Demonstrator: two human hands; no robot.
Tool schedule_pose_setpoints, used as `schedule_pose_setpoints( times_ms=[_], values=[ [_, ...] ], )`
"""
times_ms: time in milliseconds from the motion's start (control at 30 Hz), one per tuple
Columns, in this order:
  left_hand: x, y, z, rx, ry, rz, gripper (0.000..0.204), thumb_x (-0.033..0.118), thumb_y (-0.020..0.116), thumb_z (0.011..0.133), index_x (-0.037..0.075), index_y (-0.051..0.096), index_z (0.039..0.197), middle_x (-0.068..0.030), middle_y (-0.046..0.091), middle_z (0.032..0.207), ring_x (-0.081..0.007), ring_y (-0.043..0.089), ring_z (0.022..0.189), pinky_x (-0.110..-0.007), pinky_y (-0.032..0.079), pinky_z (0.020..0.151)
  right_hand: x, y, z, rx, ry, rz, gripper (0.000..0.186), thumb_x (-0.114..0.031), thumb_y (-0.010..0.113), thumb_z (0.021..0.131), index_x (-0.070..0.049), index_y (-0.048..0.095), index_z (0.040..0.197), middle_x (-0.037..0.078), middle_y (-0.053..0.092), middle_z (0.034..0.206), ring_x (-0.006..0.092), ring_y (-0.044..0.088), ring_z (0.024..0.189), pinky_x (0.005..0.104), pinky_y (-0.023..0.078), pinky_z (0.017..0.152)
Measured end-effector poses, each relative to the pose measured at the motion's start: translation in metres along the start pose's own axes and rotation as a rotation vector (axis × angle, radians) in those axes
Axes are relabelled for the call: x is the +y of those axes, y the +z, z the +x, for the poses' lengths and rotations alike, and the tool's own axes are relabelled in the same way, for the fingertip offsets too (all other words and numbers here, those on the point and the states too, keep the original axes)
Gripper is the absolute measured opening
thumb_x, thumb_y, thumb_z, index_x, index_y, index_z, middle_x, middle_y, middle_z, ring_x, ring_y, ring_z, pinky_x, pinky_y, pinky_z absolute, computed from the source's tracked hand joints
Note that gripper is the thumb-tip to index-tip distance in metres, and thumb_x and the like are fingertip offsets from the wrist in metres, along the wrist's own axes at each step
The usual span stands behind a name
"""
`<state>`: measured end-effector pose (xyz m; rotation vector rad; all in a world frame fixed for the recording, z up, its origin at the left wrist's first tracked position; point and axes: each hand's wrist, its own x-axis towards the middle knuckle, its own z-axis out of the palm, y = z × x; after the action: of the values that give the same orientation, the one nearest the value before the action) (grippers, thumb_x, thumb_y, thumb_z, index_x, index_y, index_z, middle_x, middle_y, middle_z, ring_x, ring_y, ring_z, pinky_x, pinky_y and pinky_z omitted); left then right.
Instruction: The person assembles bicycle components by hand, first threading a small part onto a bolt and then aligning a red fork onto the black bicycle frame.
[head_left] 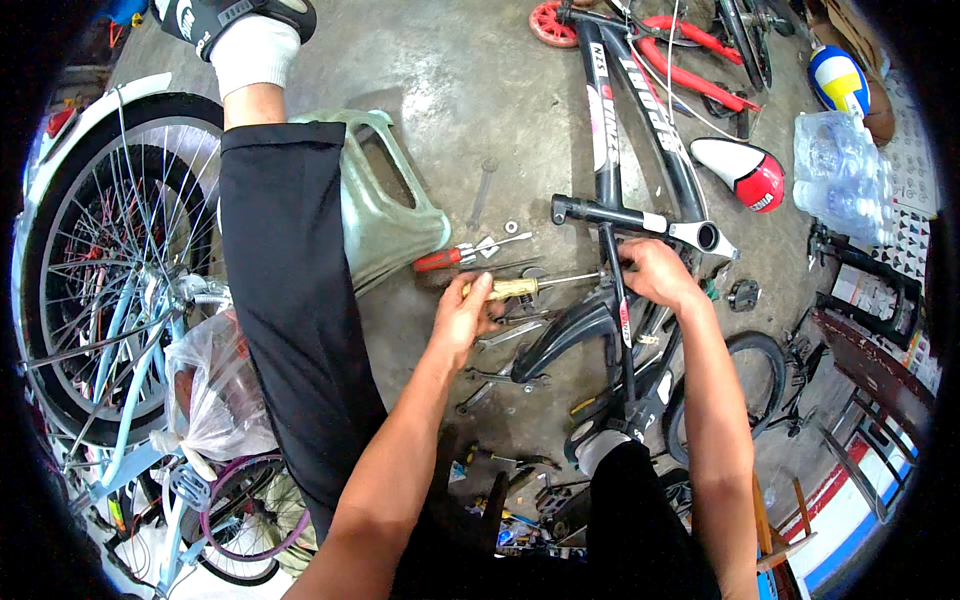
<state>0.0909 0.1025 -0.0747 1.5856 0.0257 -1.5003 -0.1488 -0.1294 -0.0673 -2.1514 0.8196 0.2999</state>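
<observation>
My left hand (468, 320) grips a screwdriver (512, 289) by its pale yellow handle, the shaft pointing right at a black bicycle frame (607, 120) lying on the floor. Near the shaft's tip, my right hand (655, 272) has its fingers curled in beside a frame tube; what they hold is hidden. Below the screwdriver lie a black mudguard-like part (565, 335) and several wrenches (475, 398). A red-handled screwdriver (440, 258), a small washer (511, 227) and another wrench (484, 192) lie farther forward.
A pale green plastic stool (420, 225) stands beside my outstretched left leg. Bicycle wheels (125, 130) and a bagged item (205, 380) crowd the left. On the right are a red-and-white saddle (740, 175), bottled water (835, 175), a ball (838, 75) and a tyre (765, 400).
</observation>
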Motion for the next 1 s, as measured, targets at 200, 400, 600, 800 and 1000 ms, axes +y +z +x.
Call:
schedule_pose_setpoints(
  times_ms=[200, 400, 600, 800, 1000],
  values=[
    [0.005, 0.003, -0.002, 0.051, -0.157, -0.216, 0.048, 0.047, 0.056, 0.105, 0.005, 0.052, 0.13, -0.0058, 0.06, 0.094, -0.0122, 0.054, 0.067, -0.035, 0.056, 0.063, -0.002, 0.003, -0.002, 0.039, 0.003, 0.016, 0.019, -0.014, 0.071, 0.079, 0.001, 0.069, 0.091, 0.022, 0.068, 0.09, 0.0444, 0.066, 0.091, 0.0475, 0.052, 0.08],
    [0.012, 0.0, -0.001, -0.01, -0.166, 0.096, 0.046, 0.043, 0.054, 0.107, 0.008, 0.044, 0.136, -0.008, 0.059, 0.098, -0.0159, 0.057, 0.071, -0.037, 0.058, 0.062, -0.006, 0.001, -0.004, 0.03, 0.044, -0.02, 0.018, -0.012, 0.068, 0.078, 0.002, 0.067, 0.089, 0.024, 0.067, 0.089, 0.0458, 0.065, 0.09, 0.0489, 0.051, 0.079],
    [0.016, -0.001, 0.003, -0.019, -0.006, 0.077, 0.049, 0.046, 0.058, 0.104, 0.008, 0.047, 0.134, -0.0059, 0.061, 0.106, -0.0162, 0.061, 0.08, -0.031, 0.056, 0.059, -0.006, 0.002, -0.003, 0.037, 0.059, -0.009, 0.018, -0.011, 0.067, 0.078, 0.001, 0.068, 0.09, 0.023, 0.068, 0.09, 0.0458, 0.065, 0.089, 0.0504, 0.051, 0.08],
    [0.012, -0.004, 0.003, -0.014, -0.095, -0.038, 0.055, 0.048, 0.054, 0.106, 0.012, 0.037, 0.145, -0.0015, 0.052, 0.085, -0.0108, 0.05, 0.064, -0.031, 0.056, 0.055, -0.007, 0.002, -0.004, 0.049, 0.041, -0.013, 0.018, -0.012, 0.068, 0.078, 0.001, 0.068, 0.089, 0.022, 0.068, 0.089, 0.0457, 0.064, 0.089, 0.0502, 0.051, 0.079],
    [0.008, -0.004, 0.007, 0.02, -0.128, 0.223, 0.052, 0.032, 0.059, 0.105, 0.015, 0.034, 0.148, 0.003, 0.047, 0.073, -0.0089, 0.043, 0.055, -0.034, 0.047, 0.052, -0.011, -0.001, -0.005, 0.042, 0.051, -0.021, 0.017, -0.013, 0.066, 0.078, 0.0, 0.068, 0.088, 0.022, 0.068, 0.092, 0.0461, 0.065, 0.093, 0.0523, 0.051, 0.081]
  ],
)
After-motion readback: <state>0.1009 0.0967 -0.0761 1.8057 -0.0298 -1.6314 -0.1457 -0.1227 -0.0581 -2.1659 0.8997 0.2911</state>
